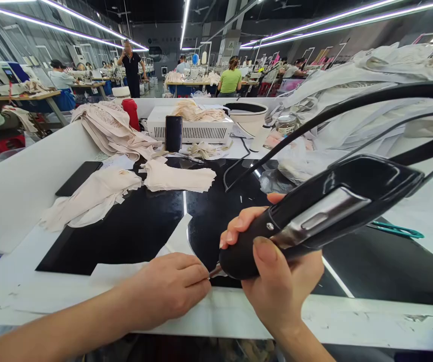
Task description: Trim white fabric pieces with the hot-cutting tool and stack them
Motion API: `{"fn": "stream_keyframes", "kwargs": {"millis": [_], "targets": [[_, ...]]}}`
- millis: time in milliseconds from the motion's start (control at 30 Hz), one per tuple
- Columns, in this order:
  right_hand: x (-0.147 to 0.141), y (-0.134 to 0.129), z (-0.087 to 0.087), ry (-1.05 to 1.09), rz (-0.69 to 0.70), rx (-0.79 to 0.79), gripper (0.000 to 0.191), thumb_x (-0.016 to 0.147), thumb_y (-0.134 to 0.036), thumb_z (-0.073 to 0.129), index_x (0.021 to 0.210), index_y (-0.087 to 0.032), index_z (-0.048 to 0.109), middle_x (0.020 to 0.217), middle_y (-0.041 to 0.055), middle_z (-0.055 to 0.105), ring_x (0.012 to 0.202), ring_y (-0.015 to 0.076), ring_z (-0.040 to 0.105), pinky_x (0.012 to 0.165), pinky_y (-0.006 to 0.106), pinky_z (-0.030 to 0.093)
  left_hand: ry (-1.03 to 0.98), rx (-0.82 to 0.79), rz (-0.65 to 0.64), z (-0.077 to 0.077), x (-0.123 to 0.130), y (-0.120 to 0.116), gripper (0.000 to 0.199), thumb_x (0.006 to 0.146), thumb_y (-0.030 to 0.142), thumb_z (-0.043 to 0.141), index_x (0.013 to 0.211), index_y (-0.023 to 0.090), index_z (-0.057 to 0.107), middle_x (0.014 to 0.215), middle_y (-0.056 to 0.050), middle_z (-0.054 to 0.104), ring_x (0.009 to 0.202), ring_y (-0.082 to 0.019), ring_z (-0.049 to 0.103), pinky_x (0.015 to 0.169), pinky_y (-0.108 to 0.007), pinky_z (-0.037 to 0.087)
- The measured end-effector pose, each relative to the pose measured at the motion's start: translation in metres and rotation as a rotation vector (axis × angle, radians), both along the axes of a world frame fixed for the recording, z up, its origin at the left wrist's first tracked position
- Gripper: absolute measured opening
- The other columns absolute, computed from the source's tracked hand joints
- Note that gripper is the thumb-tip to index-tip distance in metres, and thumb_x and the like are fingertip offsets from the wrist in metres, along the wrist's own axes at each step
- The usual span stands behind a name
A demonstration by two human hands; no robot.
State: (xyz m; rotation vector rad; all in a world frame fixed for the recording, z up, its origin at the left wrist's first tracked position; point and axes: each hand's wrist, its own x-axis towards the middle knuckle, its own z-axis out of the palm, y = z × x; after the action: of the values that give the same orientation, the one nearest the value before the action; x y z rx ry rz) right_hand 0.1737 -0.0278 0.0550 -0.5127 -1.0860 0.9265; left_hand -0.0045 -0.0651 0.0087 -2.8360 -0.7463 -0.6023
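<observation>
Low in the centre, my left hand (180, 286) pinches a white fabric piece (178, 239), whose curved strip extends up over the black board (137, 231). My right hand (276, 271) is wrapped round a black handheld tool (314, 216) with a metal plate on its side. The tool's narrow metal tip (215, 271) points left and meets the fingertips of my left hand; the exact contact is hidden. More pale fabric (116, 270) lies flat to the left, partly under my left wrist.
Beige fabric stacks (180, 177) lie at the back left of the board. Behind stand a phone (173, 133), a white vented box (156, 125) and a round container (247, 118). Teal scissors (399, 230) lie right. A black cable arches over the right side. People sit at distant sewing tables.
</observation>
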Motion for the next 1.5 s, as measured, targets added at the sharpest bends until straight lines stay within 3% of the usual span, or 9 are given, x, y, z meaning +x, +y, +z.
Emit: {"fn": "stream_keyframes", "kwargs": {"millis": [167, 500, 900, 1300, 1500], "targets": [[-0.001, 0.000, 0.000, -0.013, -0.003, 0.016, 0.046, 0.088, -0.046, 0.095, 0.121, -0.030, 0.068, 0.082, -0.0046, 0.074, 0.057, 0.0142, 0.069, 0.050, 0.026, 0.060, 0.004, -0.054, 0.011, -0.008, -0.007, 0.005, 0.026, 0.116, 0.007, 0.047, 0.115, 0.011, 0.073, 0.109, -0.008, 0.078, 0.102, -0.019, 0.075, 0.095, -0.030, 0.064], [0.001, 0.000, 0.000, -0.017, -0.019, 0.021, 0.048, 0.088, -0.044, 0.095, 0.125, -0.029, 0.067, 0.082, -0.0042, 0.072, 0.057, 0.0157, 0.068, 0.048, 0.028, 0.059, -0.093, -0.132, 0.048, -0.007, -0.016, 0.004, 0.022, 0.119, 0.017, 0.051, 0.130, 0.016, 0.070, 0.113, -0.008, 0.077, 0.103, -0.019, 0.074, 0.097, -0.031, 0.064], [-0.002, 0.005, 0.007, 0.033, -0.021, 0.008, 0.043, 0.086, -0.040, 0.096, 0.121, -0.029, 0.073, 0.080, -0.0044, 0.073, 0.058, 0.0164, 0.068, 0.049, 0.029, 0.060, -0.127, -0.153, 0.048, -0.012, -0.017, -0.001, 0.023, 0.116, 0.012, 0.052, 0.130, 0.014, 0.070, 0.121, -0.010, 0.076, 0.110, -0.023, 0.073, 0.104, -0.034, 0.062], [-0.010, 0.012, 0.003, 0.034, -0.031, 0.017, 0.044, 0.084, -0.044, 0.096, 0.119, -0.031, 0.072, 0.079, -0.0042, 0.073, 0.055, 0.0174, 0.067, 0.047, 0.032, 0.058, -0.196, -0.179, 0.120, -0.012, -0.020, -0.004, 0.029, 0.115, 0.017, 0.054, 0.133, 0.023, 0.076, 0.127, -0.013, 0.071, 0.114, -0.026, 0.071, 0.099, -0.038, 0.066], [-0.013, 0.015, 0.003, 0.026, -0.027, 0.009, 0.040, 0.089, -0.039, 0.092, 0.122, -0.031, 0.071, 0.080, -0.0059, 0.072, 0.057, 0.0160, 0.068, 0.051, 0.030, 0.059, -0.205, -0.199, 0.140, -0.011, -0.021, -0.004, 0.025, 0.113, 0.022, 0.062, 0.131, 0.027, 0.080, 0.128, -0.014, 0.067, 0.120, -0.029, 0.067, 0.106, -0.043, 0.064]]}}
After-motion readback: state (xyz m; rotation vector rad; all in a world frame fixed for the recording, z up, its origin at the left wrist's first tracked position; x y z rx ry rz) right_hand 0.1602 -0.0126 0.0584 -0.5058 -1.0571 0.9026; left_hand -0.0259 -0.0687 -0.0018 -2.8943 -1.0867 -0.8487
